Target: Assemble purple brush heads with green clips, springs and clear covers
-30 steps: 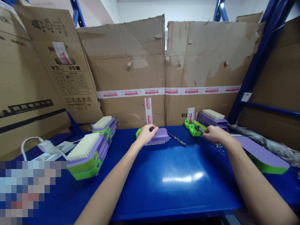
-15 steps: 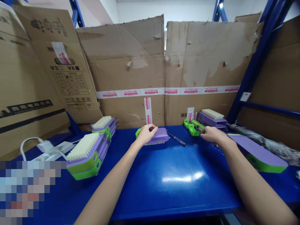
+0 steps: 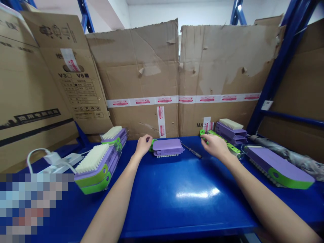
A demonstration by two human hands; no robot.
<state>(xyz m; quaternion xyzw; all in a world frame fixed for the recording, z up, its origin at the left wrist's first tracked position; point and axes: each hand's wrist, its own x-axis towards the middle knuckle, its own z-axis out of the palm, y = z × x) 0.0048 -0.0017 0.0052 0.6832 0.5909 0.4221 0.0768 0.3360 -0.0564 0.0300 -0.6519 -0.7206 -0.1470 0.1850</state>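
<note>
A purple brush body (image 3: 167, 145) lies bristles down at the middle of the table. At its left end is a green end cap (image 3: 153, 145). My left hand (image 3: 144, 145) is beside that cap, its fingers curled against it. My right hand (image 3: 215, 145) reaches over the loose green parts at the right, fingers closed by a green end cap (image 3: 202, 132) with a round hole. The hand hides some of these parts. A long green strip (image 3: 233, 148) shows beyond its wrist. Between the hands lies a screwdriver (image 3: 194, 153).
Purple and green brushes (image 3: 94, 165) are stacked at the left near a white power strip (image 3: 62, 164). More brushes (image 3: 230, 130) stand at the back right, and another (image 3: 280, 165) lies at the right. Cardboard sheets (image 3: 141, 81) wall the back.
My left hand has moved left, off the brush body's top to its green end. My right hand has shifted left over the green parts, uncovering the green strip behind it.
</note>
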